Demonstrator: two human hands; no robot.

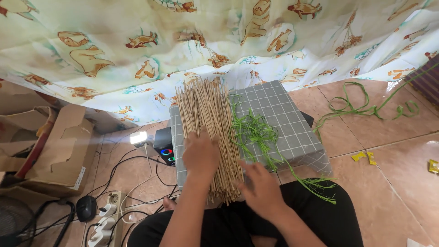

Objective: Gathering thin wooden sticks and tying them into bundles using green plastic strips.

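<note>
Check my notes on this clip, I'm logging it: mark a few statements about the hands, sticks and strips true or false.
1. Both hands rest on the sticks. True: left hand, right hand.
2. The sticks lie on a checked grey cloth. True.
3. The green strips lie left of the sticks. False: they lie to the right.
4. The cardboard box is on the right. False: it is on the left.
5. More green strips lie on the floor. True.

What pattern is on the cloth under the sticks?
Grey cloth with a thin white grid, seen from the head camera.
</note>
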